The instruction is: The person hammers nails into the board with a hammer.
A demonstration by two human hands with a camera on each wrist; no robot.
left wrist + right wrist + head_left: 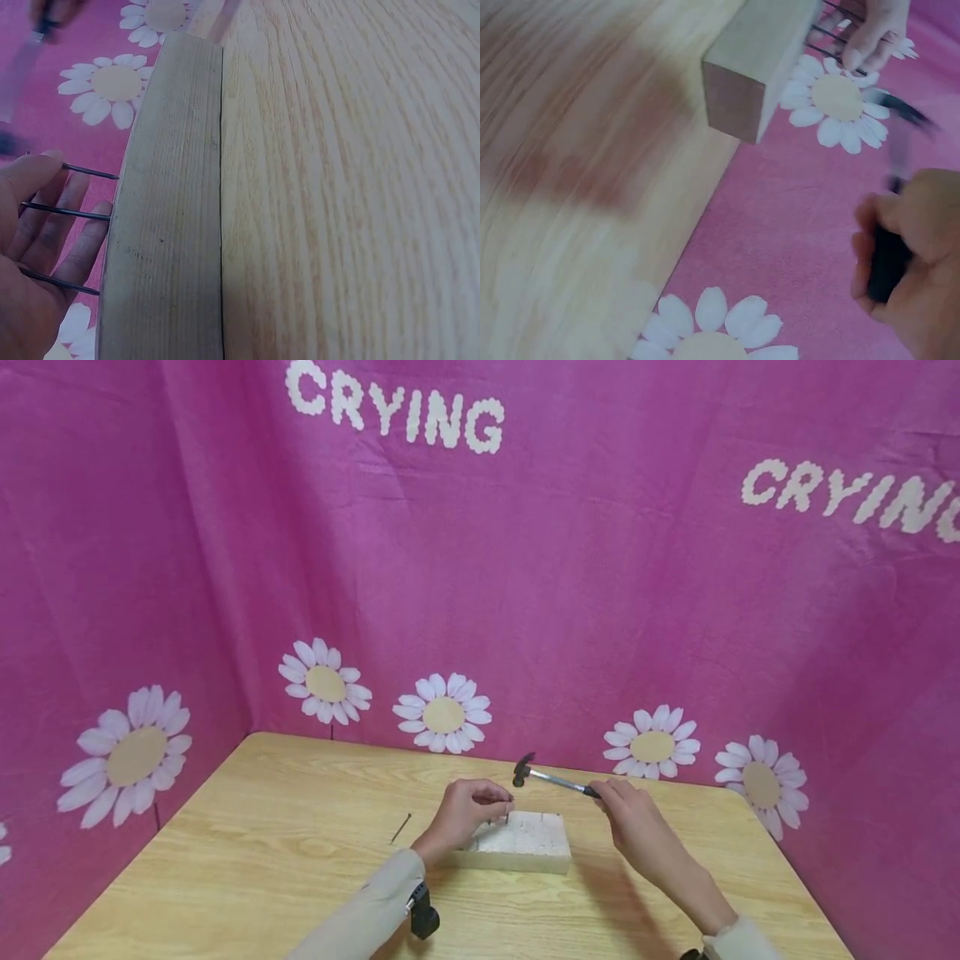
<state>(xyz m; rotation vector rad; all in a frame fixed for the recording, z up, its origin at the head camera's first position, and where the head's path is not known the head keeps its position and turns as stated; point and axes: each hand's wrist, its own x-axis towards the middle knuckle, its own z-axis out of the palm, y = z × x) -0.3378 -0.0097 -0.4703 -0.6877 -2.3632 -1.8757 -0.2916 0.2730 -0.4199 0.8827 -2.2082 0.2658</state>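
Note:
My left hand (468,810) pinches a dark nail (94,172) between thumb and forefinger. That nail's tip is right at the top face of a pale wooden block (525,839). In the left wrist view, a second nail (67,212) and a third nail (60,282) stand upright from the same face, among the hand's other fingers. My right hand (637,827) grips the black handle of a claw hammer (558,780). The hammer's dark head is raised above the block, close to the left hand, and looks blurred in both wrist views.
The block lies flat on a light wood-grain table (300,827). Left of it, a loose nail (401,828) lies on the tabletop. Behind and beside the table hangs a pink cloth (562,610) with white daisies and lettering.

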